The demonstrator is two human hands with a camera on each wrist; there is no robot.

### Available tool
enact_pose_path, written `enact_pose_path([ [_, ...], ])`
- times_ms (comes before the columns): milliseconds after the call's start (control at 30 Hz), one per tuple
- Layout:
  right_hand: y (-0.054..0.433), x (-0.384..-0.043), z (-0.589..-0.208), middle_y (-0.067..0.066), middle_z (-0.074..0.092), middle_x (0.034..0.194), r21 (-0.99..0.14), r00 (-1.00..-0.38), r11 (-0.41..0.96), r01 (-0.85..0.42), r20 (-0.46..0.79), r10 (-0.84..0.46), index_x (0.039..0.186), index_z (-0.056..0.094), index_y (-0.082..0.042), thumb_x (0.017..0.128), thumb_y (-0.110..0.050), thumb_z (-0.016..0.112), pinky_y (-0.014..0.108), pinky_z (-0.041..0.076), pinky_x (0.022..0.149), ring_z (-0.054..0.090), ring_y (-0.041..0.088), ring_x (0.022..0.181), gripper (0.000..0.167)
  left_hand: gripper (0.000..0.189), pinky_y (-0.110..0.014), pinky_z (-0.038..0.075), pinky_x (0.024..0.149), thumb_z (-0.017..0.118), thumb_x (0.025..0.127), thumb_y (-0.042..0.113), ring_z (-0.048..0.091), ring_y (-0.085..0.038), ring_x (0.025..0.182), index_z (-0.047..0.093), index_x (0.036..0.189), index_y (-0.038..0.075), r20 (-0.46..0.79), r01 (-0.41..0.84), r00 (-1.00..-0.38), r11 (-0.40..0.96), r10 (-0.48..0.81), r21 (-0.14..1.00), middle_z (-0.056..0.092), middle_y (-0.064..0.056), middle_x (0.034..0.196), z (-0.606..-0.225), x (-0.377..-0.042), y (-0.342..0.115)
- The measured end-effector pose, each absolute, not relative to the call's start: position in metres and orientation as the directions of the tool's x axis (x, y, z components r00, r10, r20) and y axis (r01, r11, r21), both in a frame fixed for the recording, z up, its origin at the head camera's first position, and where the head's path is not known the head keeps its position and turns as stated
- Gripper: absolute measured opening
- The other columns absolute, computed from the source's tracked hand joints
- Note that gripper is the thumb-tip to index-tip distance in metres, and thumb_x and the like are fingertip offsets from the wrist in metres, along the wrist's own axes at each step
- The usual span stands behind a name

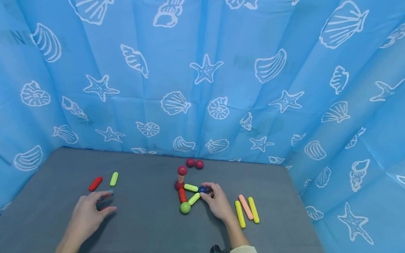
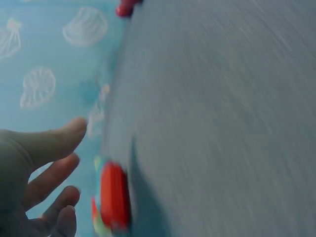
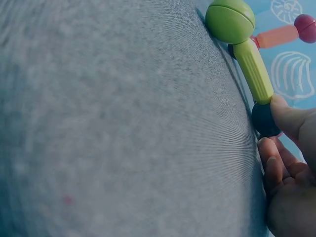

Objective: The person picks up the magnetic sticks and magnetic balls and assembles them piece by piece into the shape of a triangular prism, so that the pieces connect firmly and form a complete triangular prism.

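My right hand [image 1: 218, 203] pinches the dark blue ball [image 1: 202, 189] at the right corner of a flat triangle of rods and balls. Two yellow-green rods [image 1: 191, 188] run from that ball, one to a dark red ball [image 1: 179, 185], the other to a green ball [image 1: 185, 208]. A red rod [image 1: 182, 195] forms the third side. From the dark red corner an orange rod [image 1: 181, 179] stands up with a red ball [image 1: 182, 170] on top. My left hand [image 1: 86, 214] hovers, thumb and fingers apart, near a red rod [image 1: 95, 183]; blue and red pieces beneath it are partly hidden.
A loose yellow-green rod [image 1: 114, 179] lies at left. Two red balls [image 1: 194, 164] sit at the table's back edge. Right of my right hand lie two yellow rods [image 1: 254, 210] and a peach rod [image 1: 245, 207]. A blue shell-print curtain [image 1: 203, 114] surrounds the grey table [image 1: 144, 233].
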State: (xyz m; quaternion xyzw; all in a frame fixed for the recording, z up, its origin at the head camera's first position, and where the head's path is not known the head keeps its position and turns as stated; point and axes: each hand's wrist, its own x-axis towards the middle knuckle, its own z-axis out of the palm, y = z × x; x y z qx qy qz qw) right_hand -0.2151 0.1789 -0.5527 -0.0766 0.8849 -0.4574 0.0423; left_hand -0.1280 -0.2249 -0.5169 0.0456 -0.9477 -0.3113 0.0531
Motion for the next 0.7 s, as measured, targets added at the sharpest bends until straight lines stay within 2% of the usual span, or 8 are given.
enact_pose_path([
  [200,0.181,-0.214,-0.552,0.006,0.061,0.115,-0.809,-0.986,0.579,-0.103,0.006,-0.168,0.132,0.064,-0.019,0.1,-0.025,0.066,0.023,0.043,0.07,0.052,0.013,0.087,0.032,0.054,-0.039,0.046,0.073,0.092,0.074,0.023,0.061,-0.025,0.091,0.072,0.121,0.007,-0.027,-0.159,-0.985,0.829,-0.172,0.536,0.076,-0.007,0.103,-0.526,-0.12,-0.241],
  [367,0.181,-0.214,-0.552,0.006,0.062,0.115,-0.813,-0.986,0.573,-0.102,0.005,-0.168,0.131,0.065,-0.017,0.1,-0.025,0.067,0.022,0.043,0.071,0.053,0.013,0.087,0.033,0.045,-0.042,0.049,0.071,0.089,0.077,0.015,0.063,-0.024,0.089,0.073,0.118,0.007,-0.065,-0.159,-0.987,0.852,-0.146,0.499,0.076,-0.005,0.099,-0.529,-0.125,-0.238],
  [533,0.178,-0.215,-0.549,0.004,0.063,0.115,-0.809,-0.987,0.579,-0.103,0.009,-0.163,0.131,0.067,-0.016,0.099,-0.025,0.069,0.022,0.044,0.071,0.053,0.013,0.086,0.033,0.038,-0.051,0.05,0.079,0.084,0.082,0.013,0.064,-0.029,0.096,0.073,0.119,0.01,-0.033,-0.099,-0.995,0.877,-0.095,0.469,0.075,-0.006,0.105,-0.523,-0.128,-0.231],
  [700,0.177,-0.215,-0.546,0.003,0.066,0.114,-0.768,-0.987,0.627,-0.128,0.033,-0.16,0.128,0.068,-0.016,0.097,-0.023,0.07,0.023,0.045,0.071,0.053,0.012,0.085,0.032,0.037,-0.036,0.053,0.075,0.08,0.087,0.013,0.065,-0.02,0.093,0.072,0.123,0.011,0.096,-0.006,-0.993,0.828,-0.072,0.56,0.067,-0.006,0.108,-0.514,-0.132,-0.204],
])
